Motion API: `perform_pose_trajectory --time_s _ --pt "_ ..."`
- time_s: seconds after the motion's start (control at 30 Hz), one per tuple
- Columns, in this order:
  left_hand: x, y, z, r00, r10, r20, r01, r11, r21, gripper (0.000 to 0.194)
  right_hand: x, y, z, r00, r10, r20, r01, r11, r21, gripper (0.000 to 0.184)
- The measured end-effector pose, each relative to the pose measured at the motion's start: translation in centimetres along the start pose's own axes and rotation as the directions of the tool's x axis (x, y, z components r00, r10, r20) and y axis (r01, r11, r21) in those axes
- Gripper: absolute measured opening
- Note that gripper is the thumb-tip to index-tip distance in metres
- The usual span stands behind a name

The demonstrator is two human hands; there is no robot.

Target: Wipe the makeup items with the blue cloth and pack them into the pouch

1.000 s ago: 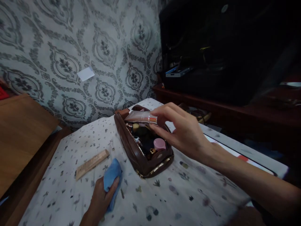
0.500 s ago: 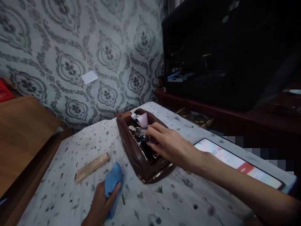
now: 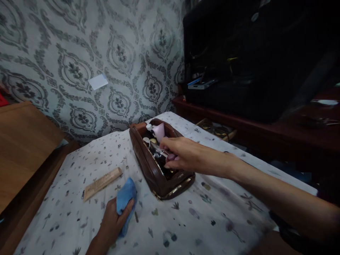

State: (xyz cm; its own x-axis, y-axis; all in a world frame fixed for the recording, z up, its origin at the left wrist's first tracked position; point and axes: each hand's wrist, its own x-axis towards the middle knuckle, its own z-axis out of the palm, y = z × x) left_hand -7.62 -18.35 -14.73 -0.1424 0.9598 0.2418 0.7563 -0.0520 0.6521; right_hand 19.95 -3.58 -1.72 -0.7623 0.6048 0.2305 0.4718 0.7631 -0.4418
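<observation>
A brown quilted cosmetic bag [image 3: 148,170] lies open on the patterned tablecloth [image 3: 191,219], packed with bottles and tubes. My right hand [image 3: 186,156] reaches into its mouth, fingers closed round a silvery bottle [image 3: 156,150] among the contents. A pale pink tube [image 3: 158,131] sticks up at the bag's far end. My left hand [image 3: 113,221] rests on the cloth near the front edge, gripping a folded blue cloth [image 3: 125,198]. A tan flat stick-shaped package [image 3: 102,183] lies just left of the blue cloth, untouched.
A patterned wallpaper wall [image 3: 79,63] rises behind the table. A wooden surface [image 3: 23,141] stands at the left. A dark cabinet [image 3: 252,60] with a low reddish shelf [image 3: 239,124] fills the right.
My right hand put the pinkish tube into the bag, then dug among the contents and closed on a silvery bottle. The left hand stayed put with the blue cloth.
</observation>
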Motion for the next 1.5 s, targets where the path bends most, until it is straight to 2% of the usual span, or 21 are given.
perform_pose_trajectory --time_s 0.1,0.23,0.43,0.63,0.87,1.03,1.17,1.27,1.4,1.5 --pt "0.0 0.2 -0.1 1.0 0.004 0.0 -0.004 1.0 0.014 0.048 0.2 -0.2 0.2 0.999 0.028 -0.017 -0.028 0.999 -0.043 0.023" --pt "0.1 0.5 -0.2 1.0 0.023 0.005 -0.023 1.0 0.016 0.048 0.2 -0.7 0.5 0.999 0.026 0.034 -0.022 0.992 -0.127 0.026" --pt "-0.1 -0.3 0.0 0.999 0.052 -0.003 -0.052 0.998 0.027 0.047 0.1 -1.3 0.4 0.998 0.064 0.018 -0.06 0.984 -0.17 0.026" --pt "-0.3 -0.9 -0.2 0.998 0.049 0.035 -0.05 0.998 0.049 0.046 0.7 -1.0 0.4 0.997 0.069 0.044 -0.064 0.99 -0.123 0.019" --pt "-0.3 -1.2 -0.1 0.997 0.065 0.044 -0.067 0.996 0.056 0.047 -0.3 -1.5 0.9 0.99 0.098 -0.099 -0.107 0.99 -0.092 0.014" --pt "-0.4 -1.1 -0.1 0.998 -0.001 0.057 -0.002 0.999 0.041 0.047 -0.9 -2.4 1.3 0.98 0.099 -0.173 -0.138 0.964 -0.228 0.009" --pt "-0.3 -0.9 -0.1 0.999 0.006 0.047 -0.008 0.999 0.047 0.046 -0.8 -2.4 1.7 0.973 0.112 -0.2 -0.169 0.942 -0.292 0.005" --pt "-0.2 -0.9 -0.1 0.999 0.014 0.05 -0.016 0.998 0.059 0.046 -0.4 -2.1 1.9 0.975 0.119 -0.189 -0.168 0.947 -0.274 0.001" --pt "-0.2 -1.1 -0.1 0.998 0.028 0.06 -0.031 0.998 0.056 0.046 -0.1 -1.8 1.8 0.989 0.095 -0.111 -0.12 0.964 -0.236 0.01" --pt "-0.3 -0.9 -0.1 0.999 0.015 0.048 -0.018 0.999 0.051 0.047 -0.1 -1.7 1.8 0.989 0.093 -0.111 -0.117 0.965 -0.234 0.013"
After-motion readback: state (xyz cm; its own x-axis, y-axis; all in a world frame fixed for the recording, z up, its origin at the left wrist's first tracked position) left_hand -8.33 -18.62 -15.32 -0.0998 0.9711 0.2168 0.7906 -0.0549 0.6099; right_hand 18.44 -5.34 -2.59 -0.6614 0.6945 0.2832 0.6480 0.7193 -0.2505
